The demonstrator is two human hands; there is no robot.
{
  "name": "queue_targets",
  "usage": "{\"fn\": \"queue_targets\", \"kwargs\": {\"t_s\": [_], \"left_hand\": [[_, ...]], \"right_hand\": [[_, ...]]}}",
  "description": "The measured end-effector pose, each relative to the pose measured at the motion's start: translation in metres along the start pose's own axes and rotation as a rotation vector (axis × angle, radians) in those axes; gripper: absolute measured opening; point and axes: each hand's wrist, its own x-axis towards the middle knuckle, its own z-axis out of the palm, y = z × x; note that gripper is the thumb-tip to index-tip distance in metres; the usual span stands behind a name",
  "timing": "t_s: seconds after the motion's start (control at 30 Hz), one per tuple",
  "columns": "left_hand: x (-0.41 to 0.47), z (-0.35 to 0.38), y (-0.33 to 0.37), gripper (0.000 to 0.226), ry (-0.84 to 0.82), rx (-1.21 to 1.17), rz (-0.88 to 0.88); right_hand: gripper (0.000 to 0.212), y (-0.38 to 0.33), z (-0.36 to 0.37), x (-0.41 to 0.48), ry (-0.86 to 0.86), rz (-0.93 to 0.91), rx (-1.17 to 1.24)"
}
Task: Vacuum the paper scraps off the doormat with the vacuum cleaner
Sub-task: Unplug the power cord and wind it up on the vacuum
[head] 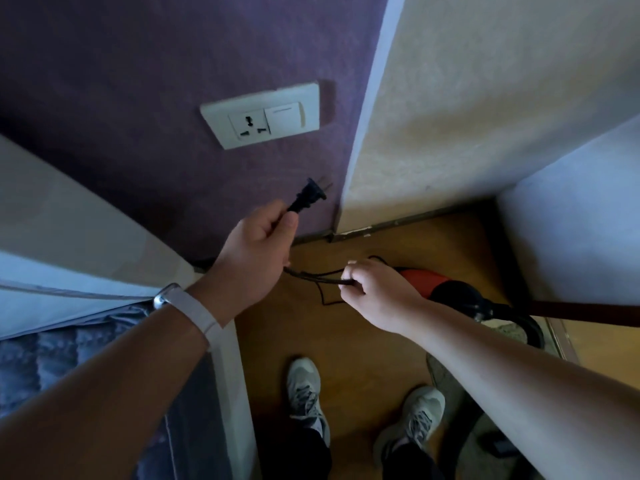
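Left hand point(256, 251): we hold it raised before the purple wall point(121, 64), fingers curled in and thumb pressed over the rear of the black plug point(308, 195) — a firm grip
Plug: it sticks out above our fist with its two metal prongs aimed up and to the right; it sits below and a little right of the wall socket point(261, 116), apart from it
Right hand point(377, 289): lower and to the right, over the wooden floor point(363, 341); its fingers are curled round the black cord point(311, 274) and pinch it
Cord: it runs from under our left hand across to our right hand in a couple of strands, and more of it lies in loose bends on the floor beneath
Socket: white, with a switch point(285, 116) at its right, set in the purple wall far and left of the plug; its slots are in plain view
Vacuum cleaner point(440, 287): orange and black, lying on the floor at the right, just beyond our right hand, which hides part of it; a dark hose point(571, 310) leads off to the right edge
Mat: a grey mat point(441, 374) shows near our right forearm, mostly hidden by the arm — we cannot tell what lies on it
Feet: our grey shoes point(306, 393) stand on the floor at the near edge
Left side: a white band point(194, 306) circles our left wrist, and blue quilted bedding point(52, 358) fills the near left corner
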Motion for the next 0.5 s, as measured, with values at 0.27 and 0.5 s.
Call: {"fn": "queue_targets", "kwargs": {"t_s": [0.27,0.5], "left_hand": [[0.0,-0.023,-0.017,0.027,0.15,0.286,-0.142],[0.016,0.054,-0.01,0.031,-0.002,0.305,-0.07]], "right_hand": [[0.02,0.07,-0.057,-0.023,0.072,0.364,0.114],[0.042,0.07,-0.064,-0.043,0.155,0.338,0.404]]}}
